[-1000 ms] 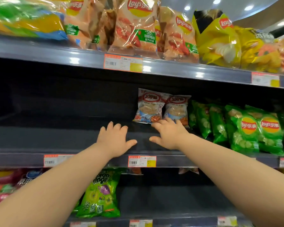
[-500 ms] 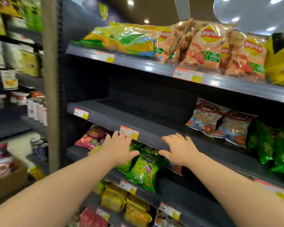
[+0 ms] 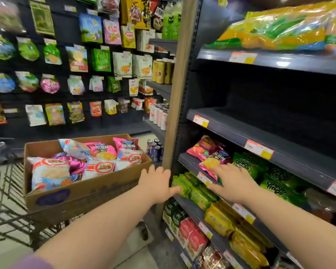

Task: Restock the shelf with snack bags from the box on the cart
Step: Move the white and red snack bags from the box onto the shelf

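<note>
A brown cardboard box (image 3: 81,193) sits on a wire cart (image 3: 10,202) at the left, filled with several white and pink snack bags (image 3: 99,166). My left hand (image 3: 156,184) hovers open just right of the box's near corner, holding nothing. My right hand (image 3: 233,183) is open too, fingers spread, in front of the pink and green bags on the lower shelf. The dark middle shelf (image 3: 270,144) runs along the right, bare over the stretch I can see.
A wooden upright post (image 3: 178,84) divides the shelving from a wall of hanging snack packets (image 3: 97,61). Green, yellow and red packs (image 3: 200,193) fill the lower shelves. Large chip bags (image 3: 279,33) lie on the top shelf. Drink cans (image 3: 155,150) stand behind the box.
My view has swung left and down from the middle shelf to the cart and box. Both hands have left the shelf edge and dropped lower, still holding nothing.
</note>
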The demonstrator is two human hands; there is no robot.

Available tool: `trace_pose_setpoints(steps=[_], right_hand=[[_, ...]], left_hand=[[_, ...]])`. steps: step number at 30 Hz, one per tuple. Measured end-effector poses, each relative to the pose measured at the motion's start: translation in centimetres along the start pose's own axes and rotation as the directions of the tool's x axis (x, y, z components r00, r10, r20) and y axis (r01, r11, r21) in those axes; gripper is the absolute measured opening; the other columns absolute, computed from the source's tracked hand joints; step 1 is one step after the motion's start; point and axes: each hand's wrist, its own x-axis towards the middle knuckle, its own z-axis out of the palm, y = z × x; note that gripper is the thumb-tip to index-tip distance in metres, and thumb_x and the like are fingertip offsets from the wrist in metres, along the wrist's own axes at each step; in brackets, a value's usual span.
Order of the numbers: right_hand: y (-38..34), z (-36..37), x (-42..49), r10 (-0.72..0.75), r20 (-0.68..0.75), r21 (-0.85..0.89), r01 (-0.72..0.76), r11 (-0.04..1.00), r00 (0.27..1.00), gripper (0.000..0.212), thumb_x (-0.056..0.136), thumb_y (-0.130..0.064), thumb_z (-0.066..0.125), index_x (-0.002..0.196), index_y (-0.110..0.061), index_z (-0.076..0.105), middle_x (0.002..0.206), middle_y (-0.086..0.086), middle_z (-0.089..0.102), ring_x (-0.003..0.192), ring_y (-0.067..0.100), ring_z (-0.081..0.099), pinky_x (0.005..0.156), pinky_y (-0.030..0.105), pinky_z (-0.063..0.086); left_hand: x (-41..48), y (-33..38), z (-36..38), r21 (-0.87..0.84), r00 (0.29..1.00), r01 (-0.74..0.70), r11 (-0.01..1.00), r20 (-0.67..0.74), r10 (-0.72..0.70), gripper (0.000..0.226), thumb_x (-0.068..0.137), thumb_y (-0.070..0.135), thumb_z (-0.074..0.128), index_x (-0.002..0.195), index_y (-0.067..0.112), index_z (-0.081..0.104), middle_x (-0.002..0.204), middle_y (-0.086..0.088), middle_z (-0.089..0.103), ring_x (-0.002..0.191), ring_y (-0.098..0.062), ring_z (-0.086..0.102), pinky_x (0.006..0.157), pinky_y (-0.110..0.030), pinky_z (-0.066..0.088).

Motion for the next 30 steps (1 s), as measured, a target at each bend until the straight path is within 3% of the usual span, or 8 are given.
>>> trace_pose_setpoints(steps=[9,17,23,30], right_hand=[[-14.7,-1.2,9.3,-0.135,0.028,0.044,0.134,0.990,0.990,0.063,0.091,-0.053,0.046,0.145,-0.026,0.030,0.149,0.000,0.038,0.138,0.024,0.033,0.111,0.048,0.027],[-26.3,-0.6,16.8,-0.222,0.065,0.063,0.218,0.974,0.973,0.062,0.089,-0.053,0.048,0.143,-0.025,0.034,0.145,0.001,0.042,0.133,0.025,0.039,0.107,0.047,0.033],[-28.5,0.5,20.9,-0.244,0.137,0.032,0.242,0.970,0.960,0.061,0.090,-0.050,0.048,0.143,-0.024,0.032,0.144,0.004,0.043,0.132,0.027,0.040,0.105,0.047,0.035],[-30.0,3.5,28.7,-0.330,0.187,0.058,0.325,0.944,0.925,0.059,0.087,-0.045,0.055,0.139,-0.021,0.039,0.140,0.006,0.046,0.127,0.028,0.046,0.100,0.042,0.043]], left_hand=[[-0.8,-16.2,0.0,-0.021,0.993,0.117,0.993,-0.014,-0.117,0.074,0.089,0.066,0.035,0.147,0.020,0.027,0.155,-0.008,0.029,0.143,-0.032,0.023,0.115,-0.052,0.023],[0.6,-30.2,0.5,-0.042,0.972,0.232,0.972,-0.040,-0.233,0.079,0.086,0.070,0.036,0.146,0.018,0.030,0.152,-0.006,0.035,0.138,-0.027,0.034,0.109,-0.046,0.034],[2.6,-33.9,2.2,-0.160,0.968,0.250,0.955,0.006,-0.252,0.082,0.084,0.068,0.043,0.149,0.022,0.023,0.152,-0.004,0.035,0.134,-0.026,0.042,0.103,-0.043,0.043],[5.5,-35.3,3.6,-0.337,0.957,0.288,0.897,0.080,-0.278,0.074,0.087,0.050,0.057,0.147,0.017,0.028,0.149,-0.005,0.038,0.134,-0.022,0.041,0.103,-0.031,0.037]])
